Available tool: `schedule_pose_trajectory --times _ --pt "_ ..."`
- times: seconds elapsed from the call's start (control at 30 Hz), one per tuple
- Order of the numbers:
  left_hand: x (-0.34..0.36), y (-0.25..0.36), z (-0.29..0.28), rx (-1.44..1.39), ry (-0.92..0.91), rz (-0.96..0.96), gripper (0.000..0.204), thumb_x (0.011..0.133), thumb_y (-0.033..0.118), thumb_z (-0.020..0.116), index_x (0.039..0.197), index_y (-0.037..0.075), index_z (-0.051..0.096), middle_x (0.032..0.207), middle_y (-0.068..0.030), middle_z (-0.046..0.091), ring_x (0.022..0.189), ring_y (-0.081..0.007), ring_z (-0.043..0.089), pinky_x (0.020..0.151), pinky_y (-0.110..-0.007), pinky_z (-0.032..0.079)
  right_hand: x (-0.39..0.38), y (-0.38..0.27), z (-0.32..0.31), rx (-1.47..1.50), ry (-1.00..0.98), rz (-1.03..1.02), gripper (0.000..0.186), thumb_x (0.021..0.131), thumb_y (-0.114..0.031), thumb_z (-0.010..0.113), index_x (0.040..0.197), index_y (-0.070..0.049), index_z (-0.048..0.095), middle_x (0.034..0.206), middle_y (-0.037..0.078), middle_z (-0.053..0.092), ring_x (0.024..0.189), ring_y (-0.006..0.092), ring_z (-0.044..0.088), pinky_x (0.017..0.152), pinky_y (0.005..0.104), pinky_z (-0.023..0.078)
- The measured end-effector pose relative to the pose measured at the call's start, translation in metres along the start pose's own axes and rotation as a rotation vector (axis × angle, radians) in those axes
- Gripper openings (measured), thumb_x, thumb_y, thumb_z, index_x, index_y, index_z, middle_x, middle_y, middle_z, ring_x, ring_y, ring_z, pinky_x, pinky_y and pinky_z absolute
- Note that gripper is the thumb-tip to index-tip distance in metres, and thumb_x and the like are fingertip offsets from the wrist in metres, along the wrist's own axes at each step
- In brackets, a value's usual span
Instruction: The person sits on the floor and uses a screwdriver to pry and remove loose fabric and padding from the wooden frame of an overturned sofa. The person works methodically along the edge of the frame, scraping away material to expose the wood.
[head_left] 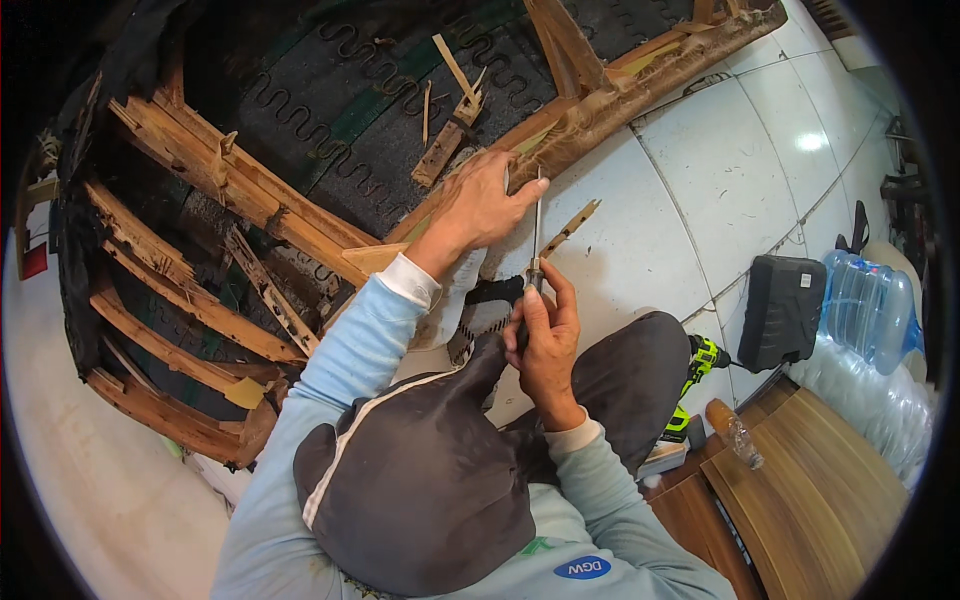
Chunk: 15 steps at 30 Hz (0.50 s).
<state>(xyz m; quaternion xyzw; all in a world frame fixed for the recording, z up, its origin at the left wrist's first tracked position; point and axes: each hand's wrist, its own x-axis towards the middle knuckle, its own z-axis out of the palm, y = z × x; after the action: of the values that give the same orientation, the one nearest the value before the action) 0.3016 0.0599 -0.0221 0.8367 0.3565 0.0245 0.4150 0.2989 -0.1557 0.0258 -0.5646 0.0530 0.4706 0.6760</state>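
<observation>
My right hand (pixel 548 350) is closed around the dark handle of a screwdriver (pixel 537 225), its long metal shaft pointing away from me. My left hand (pixel 475 205) lies across the near rail of a worn wooden furniture frame (pixel 560 128), fingers bent over it. The left thumb is stretched out close to the screwdriver's far end; whether they touch, I cannot tell. Brown cloth or padding covers part of that rail. Beside the shaft, a narrow splintered wood strip (pixel 570 228) lies over the white tiles.
Inside the frame, zigzag springs (pixel 340 150) run over black fabric, with a broken wood piece (pixel 448 140) on top. To the right are a green cordless drill (pixel 703 362), a black case (pixel 783 312), clear plastic bottles (pixel 868 310) and brown wooden boards (pixel 810 490).
</observation>
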Motion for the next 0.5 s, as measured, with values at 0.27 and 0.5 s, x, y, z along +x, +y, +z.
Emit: schedule_pose_trajectory --times 0.27,0.5 --pt "0.001 0.004 0.003 0.04 0.063 0.022 0.068 0.106 0.053 0.064 0.144 -0.003 0.065 0.146 -0.03 0.066 0.139 -0.0467 0.06 0.119 -0.055 0.044 0.1 -0.012 0.006 0.004 0.211 -0.322 0.042 0.111 -0.004 0.06 0.153 -0.004 0.054 0.088 0.002 0.06 0.06 0.0065 0.053 0.051 0.023 0.044" --pt "-0.002 0.008 -0.002 -0.107 0.056 0.004 0.069 0.107 0.059 0.06 0.142 0.0 0.068 0.145 -0.0281 0.067 0.138 -0.0445 0.061 0.118 -0.055 0.044 0.044 -0.022 -0.021 -0.198 0.023 -0.517 0.048 0.112 -0.009 0.064 0.158 -0.006 0.052 0.083 0.0 0.06 0.06 0.0051 0.053 0.051 0.022 0.042"
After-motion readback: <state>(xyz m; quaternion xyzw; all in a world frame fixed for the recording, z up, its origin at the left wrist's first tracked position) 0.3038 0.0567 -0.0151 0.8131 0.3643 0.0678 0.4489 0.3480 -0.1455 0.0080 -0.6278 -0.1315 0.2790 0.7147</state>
